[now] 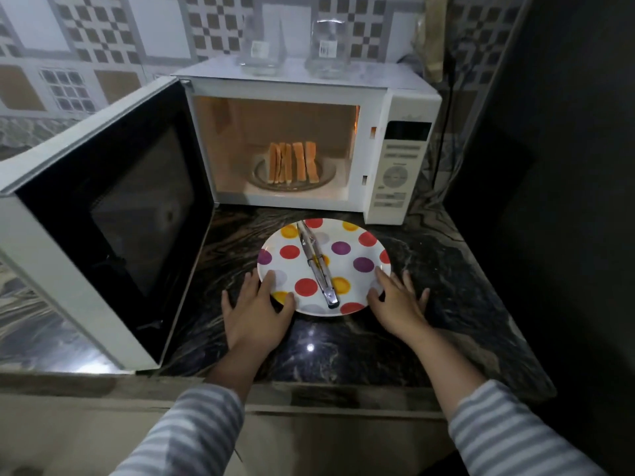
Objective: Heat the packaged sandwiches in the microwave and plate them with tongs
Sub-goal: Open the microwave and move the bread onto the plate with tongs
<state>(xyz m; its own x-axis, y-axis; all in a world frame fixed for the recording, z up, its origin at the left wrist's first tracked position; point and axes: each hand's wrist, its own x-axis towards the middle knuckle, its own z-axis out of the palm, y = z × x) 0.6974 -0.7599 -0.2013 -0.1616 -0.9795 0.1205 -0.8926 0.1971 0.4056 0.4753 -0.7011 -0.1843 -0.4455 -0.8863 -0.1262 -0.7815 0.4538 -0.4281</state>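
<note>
Your left hand (256, 305) lies flat on the counter (429, 269) at the plate's (347, 266) near-left edge, fingers spread and straight, index tip and thumb over the rim. Your right hand (395, 304) mirrors it at the near-right edge, fingers straight, tips touching the rim. Neither hand grips anything; the two sit apart, with the plate between them.

The plate, white with red, yellow and purple dots, rests on the dark marbled counter. The tongs (316, 266) lie across its middle, closed, handle end toward you and tips pointing away, toward the microwave (378, 97).

The microwave stands just behind the plate. Its door (103, 214) swings fully open to the plate's left. The cavity is lit orange. Inside, straight behind the plate, the sandwiches (293, 163) stand upright, side by side, on the glass turntable (323, 182). No wrapper is discernible on them. The control panel (397, 166) sits behind the plate to the right.

Two clear glass jars (292, 46) stand on top of the microwave. Both sleeves (192, 431) are grey-and-white striped.
</note>
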